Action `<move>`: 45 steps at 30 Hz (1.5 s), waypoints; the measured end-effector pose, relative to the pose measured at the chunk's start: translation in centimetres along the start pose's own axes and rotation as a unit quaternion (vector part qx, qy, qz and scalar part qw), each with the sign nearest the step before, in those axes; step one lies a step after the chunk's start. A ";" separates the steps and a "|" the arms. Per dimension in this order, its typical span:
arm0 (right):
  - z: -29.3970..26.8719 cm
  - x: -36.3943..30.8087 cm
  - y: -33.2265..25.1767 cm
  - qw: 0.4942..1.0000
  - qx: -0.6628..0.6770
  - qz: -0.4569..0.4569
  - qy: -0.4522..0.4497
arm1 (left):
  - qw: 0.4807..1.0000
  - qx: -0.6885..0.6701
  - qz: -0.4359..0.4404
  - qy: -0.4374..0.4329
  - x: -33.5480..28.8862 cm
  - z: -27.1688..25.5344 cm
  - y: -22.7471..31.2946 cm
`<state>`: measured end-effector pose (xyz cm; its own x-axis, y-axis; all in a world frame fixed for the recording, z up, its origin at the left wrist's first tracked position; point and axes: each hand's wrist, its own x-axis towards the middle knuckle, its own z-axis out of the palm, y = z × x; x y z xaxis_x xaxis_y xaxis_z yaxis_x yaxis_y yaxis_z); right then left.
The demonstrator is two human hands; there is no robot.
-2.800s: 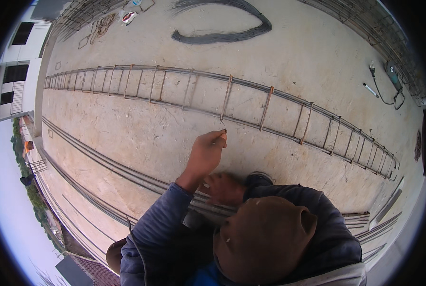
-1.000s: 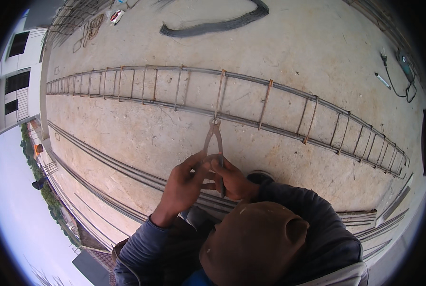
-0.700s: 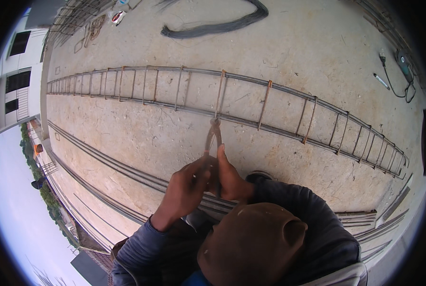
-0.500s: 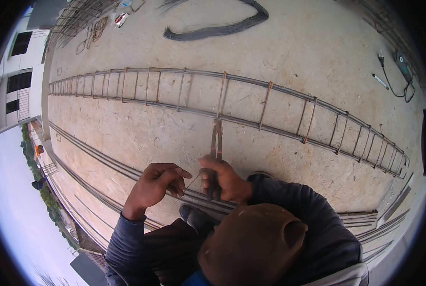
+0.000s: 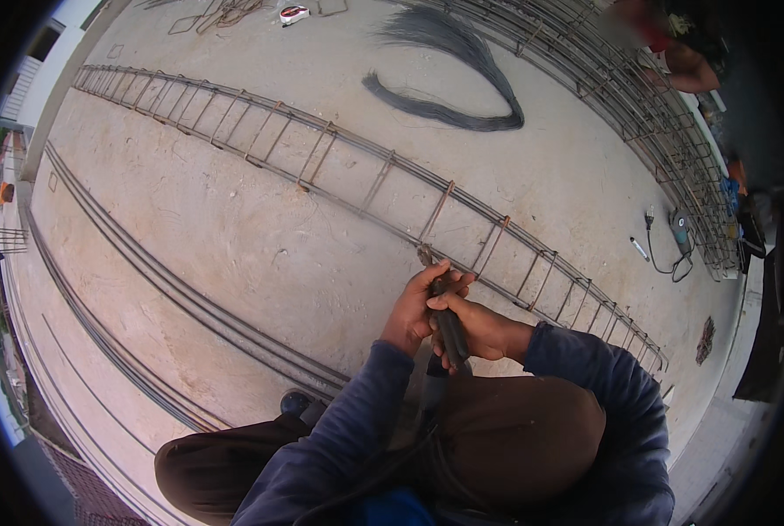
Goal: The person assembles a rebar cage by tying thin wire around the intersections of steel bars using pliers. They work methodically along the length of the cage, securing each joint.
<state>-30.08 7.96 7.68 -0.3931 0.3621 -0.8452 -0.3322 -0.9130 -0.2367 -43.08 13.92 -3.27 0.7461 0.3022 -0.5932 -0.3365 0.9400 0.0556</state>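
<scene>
A long, ladder-like rebar cage (image 5: 437, 210) lies on the concrete floor, running from the far left down to the right. My right hand (image 5: 488, 329) is wrapped round the dark handles of a pair of pincers (image 5: 451, 335). The pincers' head meets the cage's near bar close to a rusty stirrup. My left hand (image 5: 414, 307) is closed round the pincers just below the head, its fingers against those of my right hand. Any tie wire between the jaws or in my fingers is too small to make out.
Loose black tie wire (image 5: 507, 98) lies curved beyond the cage. Finished cages (image 5: 585, 74) are stacked at the far right, where another person (image 5: 685, 66) sits. An angle grinder (image 5: 679, 226) and a white marker (image 5: 640, 250) lie at right. Long rebars (image 5: 190, 302) run along the left.
My left hand has moved right, from beside the pincers onto them. The view has turned and shifted right, bringing the stacked cages and the other person into sight.
</scene>
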 end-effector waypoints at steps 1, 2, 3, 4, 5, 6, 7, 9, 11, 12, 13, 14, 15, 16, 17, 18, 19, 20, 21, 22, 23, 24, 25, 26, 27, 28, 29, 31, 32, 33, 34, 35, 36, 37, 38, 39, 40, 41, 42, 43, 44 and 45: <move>0.0 -1.5 -1.6 0.995 -0.091 0.033 0.033 | 0.998 -0.052 -0.019 0.004 0.5 0.1 -0.7; 0.3 -2.9 -3.0 0.980 -0.176 0.071 0.066 | 0.997 -0.079 -0.007 0.011 0.9 1.0 -1.2; 0.7 -3.7 -4.6 0.959 -0.251 0.095 0.096 | 0.994 -0.107 0.009 0.024 0.9 1.6 -1.5; 1.4 -4.4 -6.5 0.930 -0.323 0.120 0.124 | 0.990 -0.137 0.022 0.038 0.8 2.4 -1.7; 2.9 -5.2 -8.9 0.899 -0.395 0.132 0.138 | 0.982 -0.187 0.027 0.024 1.0 3.1 -1.6; 5.4 -6.1 -11.1 0.837 -0.498 0.143 0.178 | 0.979 -0.199 0.039 0.017 1.2 3.5 -1.5; 5.3 -6.2 -11.8 0.719 -0.665 0.088 0.180 | 0.976 -0.211 0.050 0.011 1.5 4.0 -1.4; 8.7 -6.1 -13.6 0.573 -0.796 0.107 0.165 | 0.965 -0.255 0.034 0.050 1.2 5.6 -1.0; 16.6 -4.3 -16.0 0.563 -0.774 0.243 0.159 | 0.964 -0.249 0.008 0.095 1.3 6.7 0.5; 18.8 -3.2 -15.5 0.499 -0.798 0.300 0.155 | 0.964 -0.240 -0.006 0.115 1.7 7.3 1.0; 18.8 -3.0 -13.3 0.362 -0.880 0.239 0.192 | 0.946 -0.294 -0.008 0.134 2.4 7.8 1.2; 17.9 -2.5 -11.7 0.260 -0.922 0.196 0.208 | 0.936 -0.316 -0.007 0.156 2.9 8.3 1.9; 16.9 -2.2 -10.0 0.159 -0.946 0.159 0.233 | 0.925 -0.335 -0.011 0.177 3.4 9.0 2.4; 15.4 -2.1 -9.1 0.111 -0.951 0.152 0.247 | 0.915 -0.351 -0.019 0.199 3.4 9.7 2.6; 13.7 -2.2 -8.5 0.069 -0.953 0.143 0.259 | 0.931 -0.300 -0.028 0.208 2.4 10.3 3.1; 12.7 -2.1 -8.9 0.113 -0.942 0.130 0.287 | 0.918 -0.337 -0.023 0.208 2.6 10.5 3.3; 11.9 -2.0 -9.7 0.155 -0.930 0.115 0.313 | 0.903 -0.375 -0.015 0.207 3.4 10.7 3.4; 10.8 -1.6 -10.3 0.201 -0.915 0.096 0.337 | 0.888 -0.410 -0.006 0.211 3.8 10.5 3.6; 9.3 -2.2 -10.0 0.179 -0.916 0.081 0.349 | 0.890 -0.406 -0.014 0.206 3.1 11.1 3.5; 8.0 -3.1 -9.8 0.175 -0.916 0.070 0.354 | 0.885 -0.406 -0.045 0.223 2.6 11.9 3.6; 7.2 -3.3 -10.3 0.189 -0.915 0.052 0.351 | 0.886 -0.405 -0.041 0.222 3.0 12.1 3.9; 6.6 -3.1 -11.1 0.200 -0.917 0.031 0.344 | 0.885 -0.408 -0.034 0.221 3.7 11.9 3.8; 6.3 -2.8 -11.7 0.209 -0.918 0.013 0.337 | 0.892 -0.406 -0.022 0.197 4.1 11.2 3.4; 5.9 -2.8 -12.4 0.217 -0.922 0.007 0.322 | 0.899 -0.403 -0.014 0.172 4.3 10.7 3.1; 5.7 -2.8 -13.2 0.224 -0.925 -0.001 0.306 | 0.905 -0.401 -0.003 0.145 4.5 10.5 2.9; 5.5 -2.7 -14.2 0.229 -0.930 -0.010 0.289 | 0.906 -0.400 -0.006 0.136 4.7 10.3 2.8; 4.6 -3.2 -14.6 0.236 -0.930 -0.011 0.281 | 0.911 -0.392 -0.020 0.129 4.1 10.3 2.5; 4.6 -3.8 -14.9 0.266 -0.921 0.022 0.285 | 0.914 -0.390 -0.044 0.108 3.0 9.9 2.2; 5.3 -3.1 -15.3 0.275 -0.919 0.028 0.280 | 0.918 -0.389 -0.029 0.076 3.2 8.9 2.2; 6.4 -2.5 -15.5 0.298 -0.907 0.067 0.291 | 0.921 -0.387 -0.014 0.045 3.3 7.8 2.2; 6.5 -1.8 -15.2 0.357 -0.879 0.107 0.297 | 0.923 -0.384 0.001 0.014 3.4 6.8 2.0; 4.8 -3.1 -12.8 0.470 -0.821 0.136 0.295 | 0.924 -0.380 -0.033 0.029 1.7 7.0 1.4; 5.0 -3.2 -11.7 0.642 -0.685 0.171 0.297 | 0.928 -0.370 -0.028 -0.010 2.0 5.9 0.7; 5.2 -3.4 -10.6 0.766 -0.516 0.208 0.322 | 0.932 -0.360 -0.024 -0.049 2.5 4.8 0.0; 5.8 -2.9 -9.7 0.889 -0.213 0.239 0.327 | 0.934 -0.347 -0.016 -0.086 2.9 3.8 -0.4; 5.6 -3.2 -8.5 0.900 -0.198 0.219 0.321 | 0.930 -0.358 -0.036 -0.079 2.1 4.1 0.4; 4.9 -3.5 -7.2 0.910 -0.180 0.198 0.316 | 0.921 -0.373 -0.039 -0.109 2.5 4.1 -0.3; 5.1 -3.2 -6.7 0.896 -0.225 0.219 0.312 | 0.911 -0.386 -0.036 -0.139 2.7 3.6 -0.2; 5.2 -3.2 -6.7 0.840 -0.357 0.219 0.346 | 0.901 -0.399 -0.036 -0.169 2.7 3.4 -0.4; 5.4 -3.4 -6.7 0.765 -0.479 0.214 0.372 | 0.923 -0.375 -0.047 -0.076 3.3 4.4 -0.5; 6.3 -3.7 -7.1 0.673 -0.592 0.208 0.391 | 0.929 -0.365 -0.061 0.005 3.3 5.6 0.1; 7.9 -3.0 -7.2 0.548 -0.705 0.217 0.394 | 0.929 -0.353 -0.067 0.086 3.8 6.6 1.0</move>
<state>-33.27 14.93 15.72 0.5033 0.3675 -0.7821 0.8581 -0.3195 0.4021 -36.76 17.03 -0.17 0.7261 0.1041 -0.6797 -0.5860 0.6108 -0.5324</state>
